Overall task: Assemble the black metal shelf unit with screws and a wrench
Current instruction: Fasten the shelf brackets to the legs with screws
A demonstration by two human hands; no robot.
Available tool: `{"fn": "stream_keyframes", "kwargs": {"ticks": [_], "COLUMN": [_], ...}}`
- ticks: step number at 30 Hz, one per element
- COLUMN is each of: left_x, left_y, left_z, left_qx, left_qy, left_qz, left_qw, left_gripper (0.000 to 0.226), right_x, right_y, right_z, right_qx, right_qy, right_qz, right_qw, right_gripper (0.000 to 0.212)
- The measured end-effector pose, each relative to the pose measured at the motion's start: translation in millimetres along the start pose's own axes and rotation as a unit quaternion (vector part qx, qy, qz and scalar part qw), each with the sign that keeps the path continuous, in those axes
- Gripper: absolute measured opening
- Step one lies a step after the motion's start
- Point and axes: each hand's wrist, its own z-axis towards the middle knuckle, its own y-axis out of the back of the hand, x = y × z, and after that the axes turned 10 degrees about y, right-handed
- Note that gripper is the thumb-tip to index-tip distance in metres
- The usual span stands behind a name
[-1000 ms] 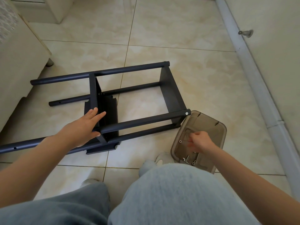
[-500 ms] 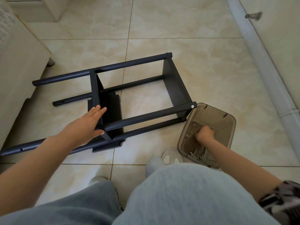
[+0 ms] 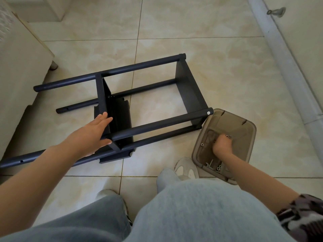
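The black metal shelf unit (image 3: 157, 121) lies on its side on the tiled floor, four poles joined by two panels. A silver screw (image 3: 208, 113) shows in the near pole's right end. My left hand (image 3: 90, 135) rests with straight fingers on the left panel where it meets the near pole. To the right stands a brown see-through container (image 3: 232, 123) with several small screws and washers (image 3: 218, 167) in it. My right hand (image 3: 222, 144) reaches down into it with the fingers curled under. Its back hides the fingertips.
Pale furniture (image 3: 17, 75) stands close on the left, and a white pipe (image 3: 288, 58) runs along the wall at right. My knees fill the bottom of the view, with a shoe (image 3: 186, 169) beside the container.
My right hand has dipped deeper into the container and turned its fingers downward. The left hand has stayed on the panel. The view has shifted a little.
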Motion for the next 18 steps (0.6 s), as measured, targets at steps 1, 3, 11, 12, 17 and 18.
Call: {"fn": "stream_keyframes", "kwargs": {"ticks": [1, 3, 11, 12, 17, 18], "left_x": [-0.4, -0.9, 11.6, 14.5, 23.9, 24.9], "left_y": [0.4, 1.6, -3.9, -4.5, -9.0, -10.0], "left_z": [-0.5, -1.4, 2.1, 3.1, 7.3, 7.9], "left_qx": [0.000, 0.001, -0.033, -0.040, -0.080, -0.086], "left_qy": [0.000, -0.001, -0.018, -0.022, -0.044, -0.048], "left_qz": [-0.002, -0.005, -0.045, -0.050, -0.053, -0.051], "left_qw": [1.000, 1.000, 0.998, 0.998, 0.994, 0.994], "left_gripper": [0.085, 0.085, 0.083, 0.082, 0.081, 0.081], "right_x": [0.1, -0.7, 27.1, 31.9, 44.8, 46.8], "right_y": [0.6, 2.9, 41.5, 48.6, 78.9, 82.7], "right_z": [-0.9, -1.6, -30.5, -35.4, -53.4, -56.2], "right_qx": [-0.001, 0.018, 0.133, 0.144, 0.163, 0.164], "right_qy": [-0.001, 0.003, -0.051, -0.059, -0.073, -0.066], "right_qz": [0.006, 0.024, 0.309, 0.335, 0.389, 0.397], "right_qw": [1.000, 1.000, 0.940, 0.929, 0.904, 0.900], "right_gripper": [0.016, 0.017, 0.016, 0.014, 0.010, 0.011]}}
